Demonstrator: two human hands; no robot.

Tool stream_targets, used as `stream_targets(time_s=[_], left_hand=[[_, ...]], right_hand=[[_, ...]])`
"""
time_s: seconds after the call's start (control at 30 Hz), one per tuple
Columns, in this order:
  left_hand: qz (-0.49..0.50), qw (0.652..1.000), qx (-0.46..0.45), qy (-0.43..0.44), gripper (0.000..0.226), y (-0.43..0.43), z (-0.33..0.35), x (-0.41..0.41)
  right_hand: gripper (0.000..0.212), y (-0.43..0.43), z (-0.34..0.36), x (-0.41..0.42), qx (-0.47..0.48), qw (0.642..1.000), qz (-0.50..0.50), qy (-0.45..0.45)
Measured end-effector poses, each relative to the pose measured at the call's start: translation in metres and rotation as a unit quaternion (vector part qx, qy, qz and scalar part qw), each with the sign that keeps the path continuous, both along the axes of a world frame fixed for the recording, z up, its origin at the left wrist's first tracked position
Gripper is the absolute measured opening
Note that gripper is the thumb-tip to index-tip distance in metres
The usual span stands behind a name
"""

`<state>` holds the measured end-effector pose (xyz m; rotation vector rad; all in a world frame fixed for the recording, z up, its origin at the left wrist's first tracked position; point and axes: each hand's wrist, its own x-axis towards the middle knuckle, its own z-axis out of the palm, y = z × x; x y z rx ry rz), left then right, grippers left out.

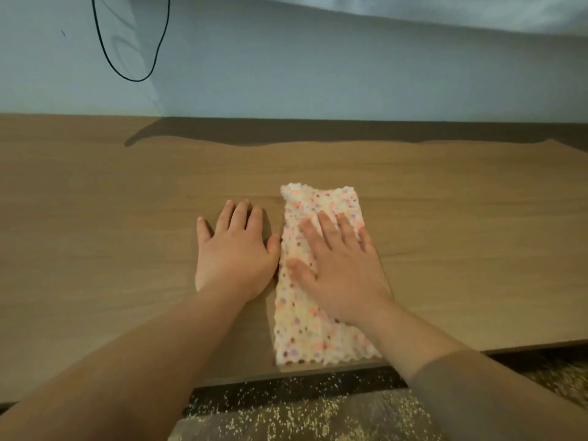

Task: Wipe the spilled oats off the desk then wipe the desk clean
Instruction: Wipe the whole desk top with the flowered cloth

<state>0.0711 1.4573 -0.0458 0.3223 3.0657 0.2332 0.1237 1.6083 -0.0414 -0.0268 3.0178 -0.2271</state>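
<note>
A folded white cloth (pixel 313 332) with pink and purple spots lies lengthwise on the wooden desk (pixel 111 218), reaching the front edge. My right hand (pixel 340 265) presses flat on the cloth with straight, spread fingers. My left hand (pixel 234 253) rests flat on the bare desk just left of the cloth, its thumb touching the cloth's edge. Spilled oats (pixel 286 415) lie scattered on the floor below the desk's front edge. I see no oats on the desk surface.
A pale blue wall (pixel 318 74) stands behind the desk, with a black cable (pixel 133 78) looping down it at the upper left. The desk's front edge (pixel 286 372) runs under my forearms.
</note>
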Motion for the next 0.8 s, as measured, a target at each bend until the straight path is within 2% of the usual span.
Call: stream_targets(time_s=[0.13,0.4,0.63,0.7,0.8], left_hand=[[0.005,1.0,-0.003,0.002,0.06,0.001,0.003,0.001],[0.016,1.0,-0.001,0.011,0.059,0.002,0.002,0.0],[0.02,1.0,0.004,0.005,0.059,0.005,0.004,0.0],[0.018,1.0,0.002,0.008,0.059,0.004,0.003,0.0],[0.02,1.0,0.004,0.01,0.059,0.003,0.001,0.001]], right_hand=[[0.068,0.013,0.002,0.032,0.023,0.998,0.048,-0.014],[0.067,0.025,-0.004,-0.059,0.006,0.998,-0.057,-0.004],[0.07,0.025,0.0,0.0,0.028,0.999,0.031,0.006],[0.061,0.028,0.0,0.0,0.027,1.0,-0.004,-0.008],[0.058,0.036,-0.002,-0.015,0.02,0.997,-0.08,0.004]])
